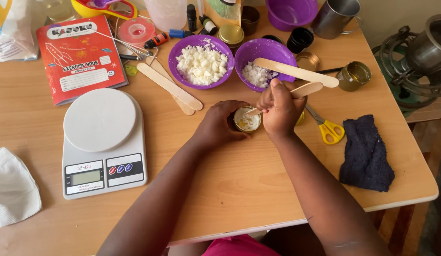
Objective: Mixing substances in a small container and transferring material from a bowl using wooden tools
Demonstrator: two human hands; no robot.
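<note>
- Nearest the person, along the desk's (220,189) front edge, both forearms reach in; a digital kitchen scale (103,142) sits toward the front-left and a dark blue cloth (366,154) toward the front-right corner.
- At the middle of the desk the left hand (219,127) is curled around a small round tin (247,119), steadying it upright on the wood (its contents look pale and creamy).
- The right hand (280,109) is closed in a fist on a wooden stick (296,92), whose tip sits inside the tin.
- Just right of that hand lie yellow-handled scissors (327,128).
- Farther back, two purple bowls (200,60) hold white chunks; a second flat stick (296,72) rests across the right one.
- Risk, as a judgement: a hard push on the stick could tip the tin or fling paste onto the desk, and a lifted right elbow might knock the resting stick from its bowl.
</note>
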